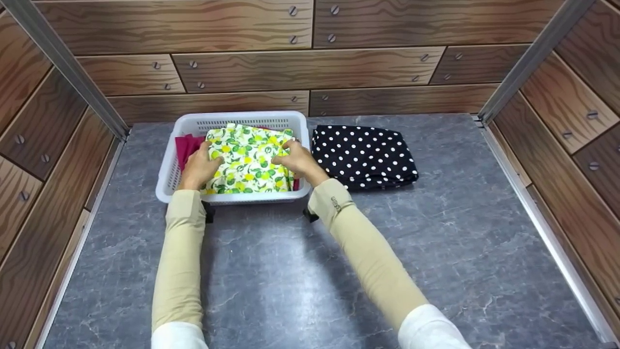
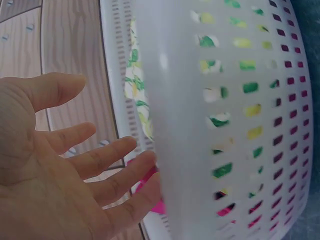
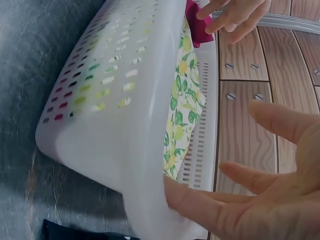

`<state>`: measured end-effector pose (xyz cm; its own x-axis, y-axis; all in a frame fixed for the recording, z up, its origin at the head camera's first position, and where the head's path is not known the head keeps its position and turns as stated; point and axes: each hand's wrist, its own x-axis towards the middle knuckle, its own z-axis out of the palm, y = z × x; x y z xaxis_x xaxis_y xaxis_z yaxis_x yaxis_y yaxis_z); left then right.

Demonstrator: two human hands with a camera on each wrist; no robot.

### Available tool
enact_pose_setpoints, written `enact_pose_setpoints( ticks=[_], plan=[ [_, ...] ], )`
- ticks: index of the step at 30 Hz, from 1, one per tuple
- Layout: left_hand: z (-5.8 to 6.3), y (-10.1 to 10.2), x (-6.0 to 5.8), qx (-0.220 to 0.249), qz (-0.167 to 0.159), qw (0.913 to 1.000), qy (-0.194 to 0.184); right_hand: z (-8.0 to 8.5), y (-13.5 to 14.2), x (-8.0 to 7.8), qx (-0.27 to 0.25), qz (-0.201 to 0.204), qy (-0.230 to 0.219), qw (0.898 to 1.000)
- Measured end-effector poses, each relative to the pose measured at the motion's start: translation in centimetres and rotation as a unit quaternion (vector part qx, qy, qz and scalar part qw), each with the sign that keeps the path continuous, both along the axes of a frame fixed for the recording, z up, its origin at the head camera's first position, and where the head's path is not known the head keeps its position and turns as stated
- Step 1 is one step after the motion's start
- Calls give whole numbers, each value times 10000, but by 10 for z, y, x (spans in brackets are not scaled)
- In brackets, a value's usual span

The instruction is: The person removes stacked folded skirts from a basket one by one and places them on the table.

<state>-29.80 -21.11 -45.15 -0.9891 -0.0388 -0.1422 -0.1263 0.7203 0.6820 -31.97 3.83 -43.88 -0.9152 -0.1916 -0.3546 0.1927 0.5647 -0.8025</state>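
A folded white cloth with a lemon and green leaf print (image 1: 247, 162) lies on top inside a white perforated plastic basket (image 1: 242, 197). At its left edge is my left hand (image 1: 199, 167), its fingers spread and relaxed in the left wrist view. My right hand (image 1: 300, 161) is over the basket's right side, by the cloth's right edge. In the right wrist view its fingers are loosely extended, some of them hidden behind the rim. Whether the fingertips touch the cloth is hard to tell. Magenta fabric (image 1: 185, 148) shows beside and under the printed cloth.
Right of the basket, a folded black cloth with white dots (image 1: 363, 155) lies on the grey marbled surface (image 1: 460, 232). Wood-patterned walls (image 1: 310, 70) with metal corner posts (image 1: 528, 58) stand at the back and both sides.
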Motion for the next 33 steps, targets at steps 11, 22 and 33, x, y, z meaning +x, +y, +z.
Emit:
enact_pose_setpoints(
  ticks=[11, 22, 33],
  plan=[
    [-12, -11, -3, 71, 56, 9994, -342, -15, -18, 6, 103, -47, 61, 9999],
    [-20, -12, -14, -73, 30, 9983, -575, -29, -38, 8, 402, -1016, 296, 9936],
    [-26, -12, -17, 212, 130, 9958, -883, -37, -36, 10, 776, -775, 149, 9939]
  ],
)
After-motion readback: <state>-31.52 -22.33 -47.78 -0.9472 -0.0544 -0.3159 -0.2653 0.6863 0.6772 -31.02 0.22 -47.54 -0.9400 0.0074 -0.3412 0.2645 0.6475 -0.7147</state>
